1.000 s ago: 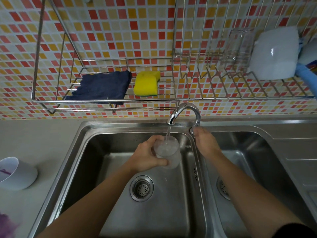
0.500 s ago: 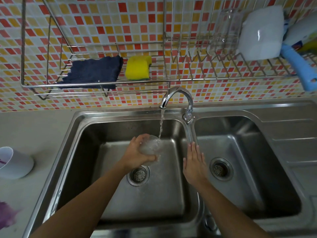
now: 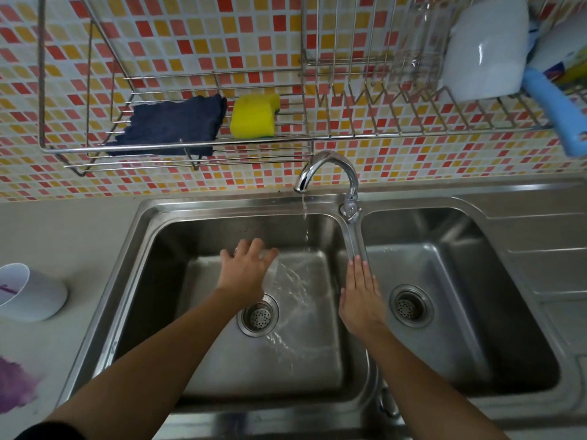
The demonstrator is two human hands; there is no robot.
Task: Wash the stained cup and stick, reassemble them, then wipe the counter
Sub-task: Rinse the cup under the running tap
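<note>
My left hand [image 3: 244, 274] grips a clear cup [image 3: 275, 272] from above, low in the left sink basin [image 3: 136, 274]. The cup is tipped on its side and mostly hidden under my palm. Water spills out of it toward the drain [image 3: 258, 315]. A thin stream still falls from the faucet [image 3: 330, 166] just right of the cup. My right hand [image 3: 360, 296] lies flat with fingers together on the divider between the basins and holds nothing. On the counter at the left, a white cup [image 3: 38, 296] lies tilted with a purple stick [image 3: 8, 289] inside.
A purple stain [image 3: 14, 385] marks the counter at the lower left. The wire rack [image 3: 190, 147] on the tiled wall holds a dark blue cloth [image 3: 171, 125] and a yellow sponge [image 3: 254, 115]. Farther right are a glass [image 3: 419, 42], a white bowl [image 3: 482, 49] and a blue handle [image 3: 556, 112]. The right basin [image 3: 476, 328] holds nothing.
My right hand left the faucet handle and came down flat onto the divider. My left hand lowered the cup from under the spout and tipped it, so its water pours out. The stream has thinned.
</note>
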